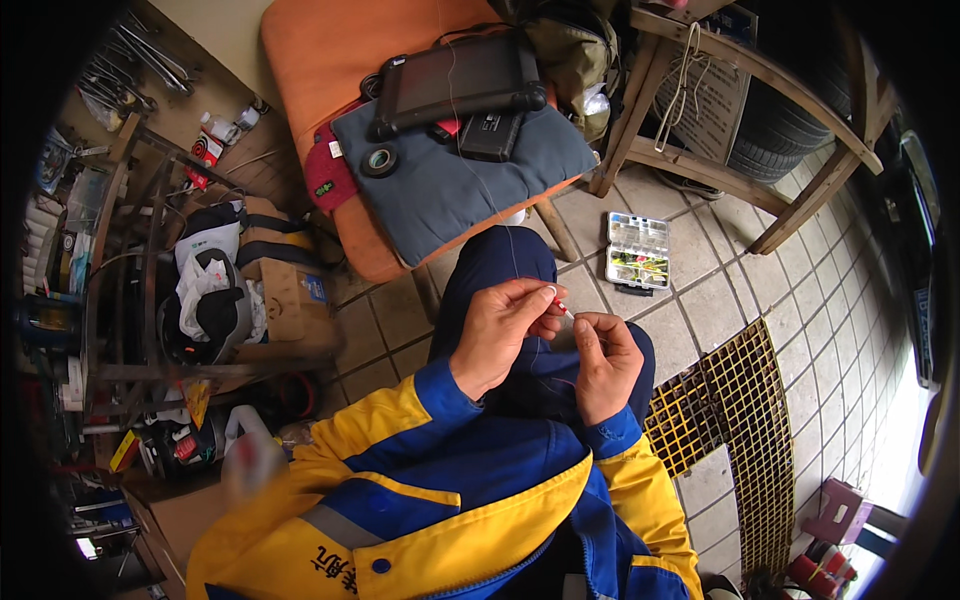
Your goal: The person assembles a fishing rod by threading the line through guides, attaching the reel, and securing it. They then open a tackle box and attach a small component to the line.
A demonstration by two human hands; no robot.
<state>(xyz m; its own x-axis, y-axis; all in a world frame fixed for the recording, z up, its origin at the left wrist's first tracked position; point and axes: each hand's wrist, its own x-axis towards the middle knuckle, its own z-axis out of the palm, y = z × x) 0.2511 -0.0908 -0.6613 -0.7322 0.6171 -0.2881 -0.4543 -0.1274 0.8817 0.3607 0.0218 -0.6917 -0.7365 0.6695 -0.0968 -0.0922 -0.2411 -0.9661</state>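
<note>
My left hand [495, 335] pinches a small red-and-white piece [559, 306] above my lap, its fingers curled around it. Close beside it, the thumb and forefinger of my right hand [609, 368] are pressed together at the piece's thin pale end. What exactly the piece is, I cannot make out. A thin line [480, 180] runs from my left hand up past the chair toward the top of the view. On the tiled floor beyond my right hand lies an open clear compartment box [638, 236] with small yellow-green and red items in it.
Ahead stands an orange chair [300, 70] with a grey cushion [430, 205], bearing a black tablet [455, 85] and a roll of tape [379, 161]. A cluttered metal rack [120, 370] is at left. A wooden stand [690, 165], tyres [780, 130] and a yellow floor grating [750, 400] are at right.
</note>
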